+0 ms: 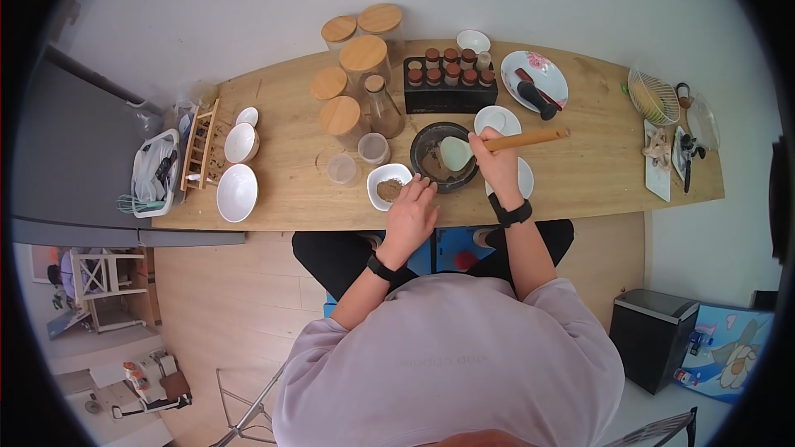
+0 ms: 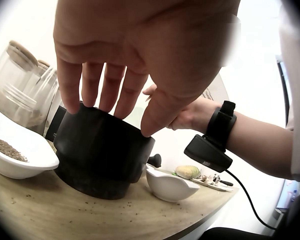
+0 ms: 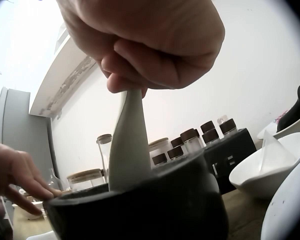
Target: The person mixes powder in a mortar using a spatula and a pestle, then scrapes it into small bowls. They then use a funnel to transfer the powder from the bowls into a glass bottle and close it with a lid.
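Note:
A black mortar (image 1: pixel 416 167) stands on the wooden table, with brown powder (image 1: pixel 436 156) inside. My right hand (image 1: pixel 497 167) grips a pale green silicone spatula (image 1: pixel 455 153) by its wooden handle (image 1: pixel 527 141). The spatula's head dips into the mortar; in the right wrist view its blade (image 3: pixel 130 142) goes down past the rim. The fingertips of my left hand (image 1: pixel 407 219) rest along the mortar's near left rim, fingers mostly straight, as the left wrist view shows. Beside that hand sits a white bowl (image 1: pixel 378 175) of coarse brown grounds (image 1: pixel 389 190).
Wooden-lidded jars (image 1: pixel 364 54) and two small clear cups (image 1: pixel 341 169) stand left of the mortar. A black spice rack (image 1: pixel 451 99) is behind it. White dishes (image 1: pixel 525 178) sit close on the right. Farther back, a floral plate (image 1: pixel 515 74) carries a black pestle (image 1: pixel 538 101).

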Available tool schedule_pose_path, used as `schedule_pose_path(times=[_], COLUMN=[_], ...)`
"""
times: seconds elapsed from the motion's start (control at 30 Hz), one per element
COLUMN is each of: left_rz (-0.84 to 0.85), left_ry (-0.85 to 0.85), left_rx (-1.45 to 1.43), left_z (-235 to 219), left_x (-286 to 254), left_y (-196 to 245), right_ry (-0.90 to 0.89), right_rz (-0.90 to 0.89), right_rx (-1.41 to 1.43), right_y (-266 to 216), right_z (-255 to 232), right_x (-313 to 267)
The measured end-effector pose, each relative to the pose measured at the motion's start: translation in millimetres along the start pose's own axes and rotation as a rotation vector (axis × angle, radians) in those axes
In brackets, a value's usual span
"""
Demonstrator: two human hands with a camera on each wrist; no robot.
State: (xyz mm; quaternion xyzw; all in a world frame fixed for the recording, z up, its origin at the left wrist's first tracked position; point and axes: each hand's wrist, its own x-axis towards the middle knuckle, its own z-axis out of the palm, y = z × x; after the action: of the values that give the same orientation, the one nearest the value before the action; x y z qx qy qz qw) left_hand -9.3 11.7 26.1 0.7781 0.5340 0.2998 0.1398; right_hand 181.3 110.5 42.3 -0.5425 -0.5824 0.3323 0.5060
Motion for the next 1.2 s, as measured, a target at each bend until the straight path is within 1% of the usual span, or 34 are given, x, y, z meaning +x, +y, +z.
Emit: schedule_pose_path(times=[0.03,0.1,0.2,0.3,0.33,0.43,0.47,0.57,0.67,0.77,0.8,0.9,1.0,1.03,1.1,1.13,1.2], left_rz=[-0.003,-0.005,0.003,0.008,0.009,0.007,0.011,0.017,0.010,0.015,0.019,0.013,0.010,0.011,0.015,0.016,0.013], left_ry=[-0.003,0.002,0.008,0.008,0.006,0.012,0.011,0.008,0.015,0.022,0.018,0.007,0.005,0.004,0.002,-0.001,0.002], left_rx=[-0.004,-0.008,0.000,0.004,-0.001,0.001,0.001,-0.004,-0.011,-0.007,-0.001,-0.003,-0.004,-0.002,0.005,0.008,-0.003], left_z=[0,1,0,0,0,-1,-1,-1,1,1,1,1,1,0,0,0,0], left_x=[-2,-1,0,-1,-1,-1,-1,-1,-1,0,0,-2,0,1,1,0,0], left_y=[0,1,0,-1,-1,0,-1,-3,-2,-2,-3,-3,-2,-2,-2,-2,-3], right_ry=[0.001,0.000,-0.002,-0.100,-0.094,-0.017,0.001,-0.027,-0.061,0.009,0.031,0.091,-0.058,-0.126,-0.262,-0.306,-0.215], right_rz=[-0.031,-0.094,-0.308,-0.249,-0.251,-0.141,-0.135,-0.043,0.049,0.146,0.151,0.040,-0.105,-0.125,-0.164,-0.101,-0.167], right_rx=[-0.023,-0.071,-0.328,-0.332,-0.310,-0.082,-0.055,-0.002,0.052,0.105,0.094,0.086,-0.111,-0.114,-0.121,-0.108,-0.093], right_y=[-6,-33,-41,-27,-22,-18,-21,-21,-4,1,2,-5,-19,-19,-21,-23,-27], right_z=[-4,-13,-16,-9,-4,3,2,1,4,-4,-6,-6,-5,-5,-11,-17,-21], right_x=[-1,-5,-10,-22,-26,-29,-28,-26,-23,-17,-14,-12,-15,-15,-16,-17,-17])
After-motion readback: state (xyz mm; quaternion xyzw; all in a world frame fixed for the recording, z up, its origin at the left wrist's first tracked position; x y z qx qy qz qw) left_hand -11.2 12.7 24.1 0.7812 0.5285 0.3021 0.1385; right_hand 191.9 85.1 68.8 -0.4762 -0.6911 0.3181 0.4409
